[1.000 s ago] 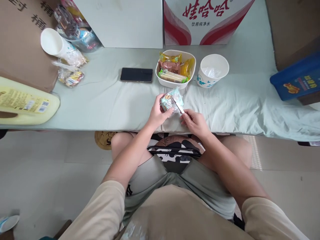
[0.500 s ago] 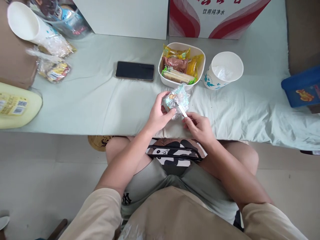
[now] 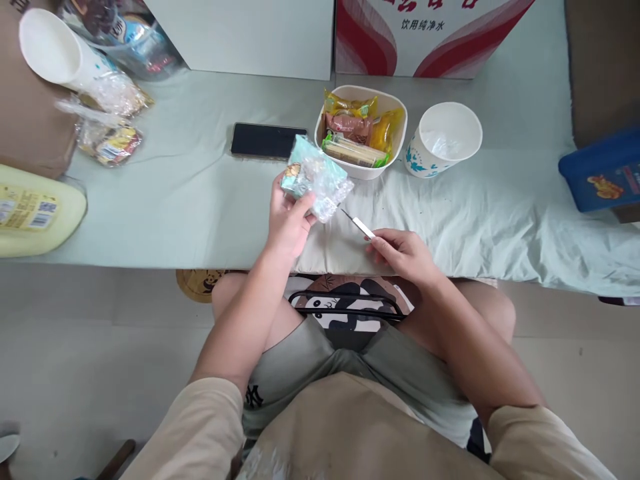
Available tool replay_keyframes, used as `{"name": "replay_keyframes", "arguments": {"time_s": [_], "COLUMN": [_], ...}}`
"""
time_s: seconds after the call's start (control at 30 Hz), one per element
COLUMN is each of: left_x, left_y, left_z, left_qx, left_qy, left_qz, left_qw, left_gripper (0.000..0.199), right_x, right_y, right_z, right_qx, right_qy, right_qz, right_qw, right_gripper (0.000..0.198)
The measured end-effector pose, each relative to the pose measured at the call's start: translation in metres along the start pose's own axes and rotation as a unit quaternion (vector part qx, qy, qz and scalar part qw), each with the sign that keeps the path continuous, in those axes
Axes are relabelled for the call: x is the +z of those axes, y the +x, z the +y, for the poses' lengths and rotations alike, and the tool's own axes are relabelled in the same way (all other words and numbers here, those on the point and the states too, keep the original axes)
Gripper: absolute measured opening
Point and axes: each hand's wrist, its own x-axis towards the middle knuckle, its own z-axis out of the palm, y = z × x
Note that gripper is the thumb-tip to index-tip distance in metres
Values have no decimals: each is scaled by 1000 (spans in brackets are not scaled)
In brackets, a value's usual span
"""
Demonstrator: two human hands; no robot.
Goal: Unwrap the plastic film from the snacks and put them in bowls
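swung leftward just now, the packet (image 3: 316, 175) pinched in my left hand (image 3: 289, 227) seems light and slippery, best held by its edge, my right hand (image 3: 403, 257) gripping a knife (image 3: 362, 227).

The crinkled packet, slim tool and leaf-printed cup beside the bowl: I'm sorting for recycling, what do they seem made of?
Packet: probably glossy plastic film, crinkled and catching highlights.
Slim tool: smooth pale handle, plastic or metal unclear; thin dark tip perhaps metal.
Leaf-printed cup: likely matte paper, possibly plastic, judging by its white printed wall.
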Motion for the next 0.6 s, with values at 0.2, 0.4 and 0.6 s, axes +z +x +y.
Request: {"name": "replay_keyframes", "arguments": {"time_s": [0.2, 0.4, 0.6], "left_x": [-7, 9, 37], "left_y": [6, -4, -30], "left_z": [-2, -10, -12], "left_qx": [9, 10, 6], "left_qy": [-4, 22, 93], "left_qz": [0, -48, -126], "left_qw": [1000, 999, 988], "left_gripper": [69, 68, 61], "right_x": [-35, -54, -42], "right_y": [7, 22, 32], "right_z": [18, 43, 44], "right_qx": [-55, -58, -30], "right_qy": [-60, -224, -302], "right_qz": [199, 267, 286], "right_qw": [977, 936, 909], "right_gripper": [30, 30, 31]}}
